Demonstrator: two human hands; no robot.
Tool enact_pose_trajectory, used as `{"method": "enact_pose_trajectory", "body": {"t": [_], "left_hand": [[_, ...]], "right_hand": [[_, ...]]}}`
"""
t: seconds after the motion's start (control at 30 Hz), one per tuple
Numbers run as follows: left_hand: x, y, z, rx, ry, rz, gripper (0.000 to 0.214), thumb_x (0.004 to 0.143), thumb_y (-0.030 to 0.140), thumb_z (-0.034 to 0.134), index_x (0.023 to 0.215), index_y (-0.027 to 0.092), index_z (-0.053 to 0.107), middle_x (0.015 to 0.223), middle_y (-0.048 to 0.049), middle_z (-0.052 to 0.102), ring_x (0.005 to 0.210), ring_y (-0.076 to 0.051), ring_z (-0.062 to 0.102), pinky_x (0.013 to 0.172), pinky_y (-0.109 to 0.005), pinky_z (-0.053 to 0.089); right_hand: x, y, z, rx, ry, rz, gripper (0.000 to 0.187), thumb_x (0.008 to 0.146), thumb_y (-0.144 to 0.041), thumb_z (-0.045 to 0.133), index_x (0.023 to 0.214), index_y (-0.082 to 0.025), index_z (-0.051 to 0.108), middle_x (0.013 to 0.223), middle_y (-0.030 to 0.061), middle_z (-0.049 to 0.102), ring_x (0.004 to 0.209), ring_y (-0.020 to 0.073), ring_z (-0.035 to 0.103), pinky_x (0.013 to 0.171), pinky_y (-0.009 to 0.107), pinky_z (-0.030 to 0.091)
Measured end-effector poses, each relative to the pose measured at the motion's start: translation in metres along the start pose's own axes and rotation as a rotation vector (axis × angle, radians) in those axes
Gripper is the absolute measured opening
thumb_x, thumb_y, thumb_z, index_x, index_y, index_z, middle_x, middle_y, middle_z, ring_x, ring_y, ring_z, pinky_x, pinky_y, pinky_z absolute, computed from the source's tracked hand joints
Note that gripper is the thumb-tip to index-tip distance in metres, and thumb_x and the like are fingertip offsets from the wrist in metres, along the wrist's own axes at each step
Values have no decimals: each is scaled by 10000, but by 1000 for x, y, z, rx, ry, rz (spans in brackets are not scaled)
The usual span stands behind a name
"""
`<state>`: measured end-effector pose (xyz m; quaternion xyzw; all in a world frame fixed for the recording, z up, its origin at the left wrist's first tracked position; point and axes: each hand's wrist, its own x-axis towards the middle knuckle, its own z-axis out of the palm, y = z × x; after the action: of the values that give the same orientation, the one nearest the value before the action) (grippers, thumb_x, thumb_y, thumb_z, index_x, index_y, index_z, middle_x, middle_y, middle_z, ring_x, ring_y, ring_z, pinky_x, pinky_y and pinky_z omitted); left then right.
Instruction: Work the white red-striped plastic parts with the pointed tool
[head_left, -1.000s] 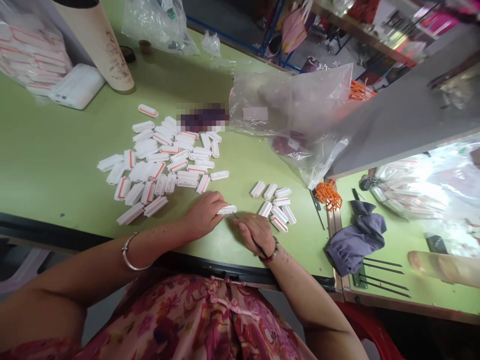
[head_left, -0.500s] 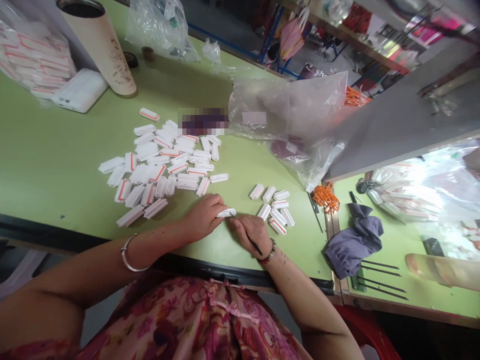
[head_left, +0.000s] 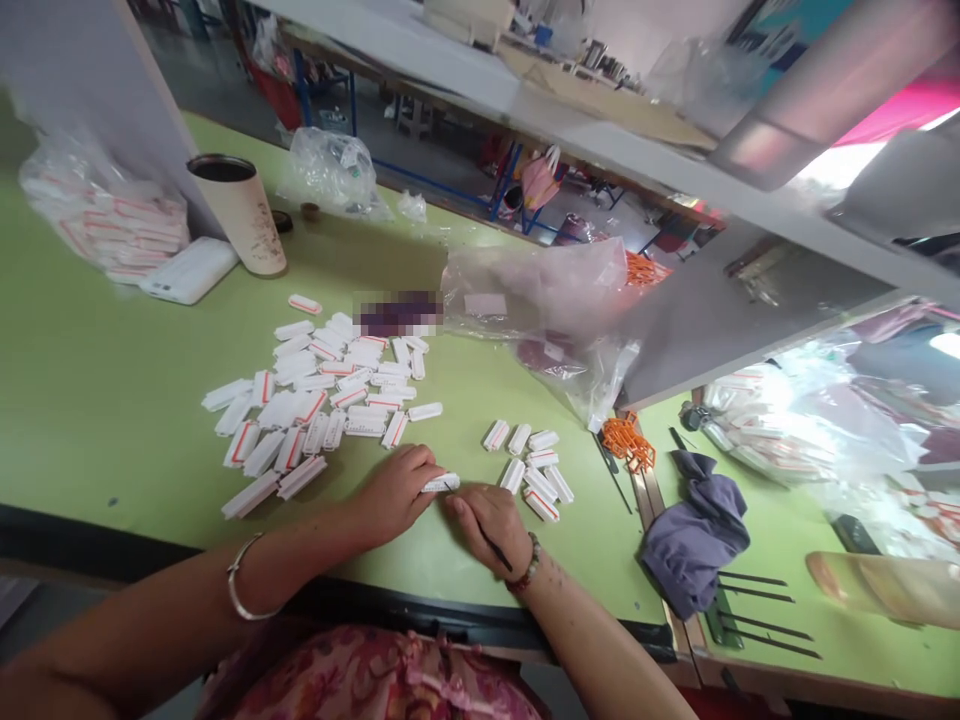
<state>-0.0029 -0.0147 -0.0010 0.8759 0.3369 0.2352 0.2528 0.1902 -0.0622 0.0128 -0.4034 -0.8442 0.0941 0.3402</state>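
Observation:
My left hand (head_left: 394, 492) rests on the green table (head_left: 97, 400) and pinches a small white plastic piece (head_left: 441, 483) at its fingertips. My right hand (head_left: 487, 520) is closed round a thin black tool (head_left: 495, 550), its tip at that same piece. A large heap of white pieces with orange-red stripes (head_left: 322, 395) lies to the left of my hands. A smaller group of the same pieces (head_left: 529, 465) lies just to the right.
A tall cup (head_left: 240, 215), a white box (head_left: 191, 270) and a bag of pieces (head_left: 105, 220) stand at the back left. Clear plastic bags (head_left: 540, 310) lie at the back. Orange clips (head_left: 626, 445), a purple cloth (head_left: 697, 530) and black rods (head_left: 757, 590) lie right.
The camera has tilted up, showing more of the shelf and room behind. My hands have stayed together on the same piece, the right hand closing in on it.

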Motion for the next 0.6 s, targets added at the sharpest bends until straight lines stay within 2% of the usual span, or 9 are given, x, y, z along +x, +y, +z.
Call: {"method": "enact_pose_trajectory", "body": {"t": [0.23,0.37,0.5,0.6], "left_hand": [[1,3,-1,27,10,13,202,945,210,455,999,167,645,904,-60,554,874,-194,495,765,-320,430],[1,4,-7,239,13,31,206,955,240,448,1018,165,628,918,-74,559,884,-216,496,795,-356,424],[6,7,-21,618,46,-66,247,945,174,409,1082,124,608,920,-124,579,866,-262,500,746,-401,404],[19,15,-24,737,103,-80,310,917,115,404,1182,117,563,1067,-175,579,913,-284,509,734,-412,392]], "right_hand": [[0,2,4,-55,-26,35,353,1019,-252,321,794,-183,585,636,11,626,571,125,580,588,258,427],[0,5,-1,-62,-33,-34,360,1017,-261,328,771,-185,581,611,1,602,545,116,552,571,252,409],[-1,11,-15,-57,82,-77,340,1002,-230,354,760,-183,590,606,10,620,546,117,570,564,251,424],[-3,21,-34,-82,253,-62,290,979,-199,388,801,-183,616,668,33,676,596,133,617,589,258,455]]}}
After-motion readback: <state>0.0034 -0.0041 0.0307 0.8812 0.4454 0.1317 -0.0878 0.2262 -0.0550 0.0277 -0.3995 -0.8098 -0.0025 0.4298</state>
